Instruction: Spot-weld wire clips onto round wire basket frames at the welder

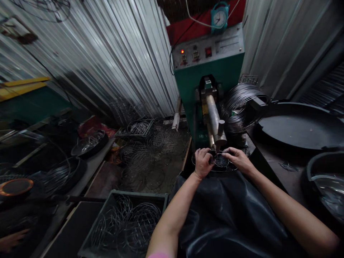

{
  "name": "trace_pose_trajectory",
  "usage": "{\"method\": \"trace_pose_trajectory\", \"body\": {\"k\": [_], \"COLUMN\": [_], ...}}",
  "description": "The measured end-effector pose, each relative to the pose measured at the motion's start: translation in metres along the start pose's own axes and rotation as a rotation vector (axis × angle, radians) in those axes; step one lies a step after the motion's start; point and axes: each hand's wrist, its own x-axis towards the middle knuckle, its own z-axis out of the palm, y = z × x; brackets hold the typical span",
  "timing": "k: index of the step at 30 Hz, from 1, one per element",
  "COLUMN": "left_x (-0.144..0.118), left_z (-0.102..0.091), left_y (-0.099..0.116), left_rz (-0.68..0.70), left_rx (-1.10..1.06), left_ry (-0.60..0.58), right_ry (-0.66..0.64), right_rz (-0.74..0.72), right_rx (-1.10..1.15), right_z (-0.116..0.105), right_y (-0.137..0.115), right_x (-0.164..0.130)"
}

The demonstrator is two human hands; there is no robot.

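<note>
My left hand is closed, its fingers curled around the left side of a thin wire piece at the tip of a spot welder. From the right, my right hand pinches the same wire piece between thumb and fingers. The wire sits right by the welder's upper electrode; whether it touches the tip I cannot tell. Something dark shows by my left fingertips, too small to name. Below my hands lies a tangle of wire pieces, partly hidden by them. A black apron covers my lap.
A green crate of round wire frames stands at lower left. Coiled wire and a large black pan are on the right, near a dark tub. Another person's hand shows at lower left. More wirework covers the floor.
</note>
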Motion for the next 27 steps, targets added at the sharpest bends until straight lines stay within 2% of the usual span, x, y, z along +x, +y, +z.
{"method": "trace_pose_trajectory", "body": {"k": [10, 21, 24, 27], "left_x": [0.003, 0.007, 0.007, 0.006], "left_z": [0.002, -0.002, -0.003, -0.007], "left_y": [-0.002, -0.003, -0.004, -0.003], "left_rz": [-0.021, -0.036, -0.051, -0.065], "left_rx": [-0.039, -0.059, -0.063, -0.040], "left_ry": [-0.042, -0.103, -0.119, -0.151], "right_ry": [0.015, 0.047, 0.078, 0.192], "right_rz": [0.046, 0.013, -0.001, 0.015], "right_rx": [0.037, -0.018, 0.024, 0.092], "right_z": [0.002, 0.003, -0.007, -0.027], "right_y": [0.005, 0.006, 0.012, 0.029], "right_x": [0.002, 0.001, -0.007, -0.021]}}
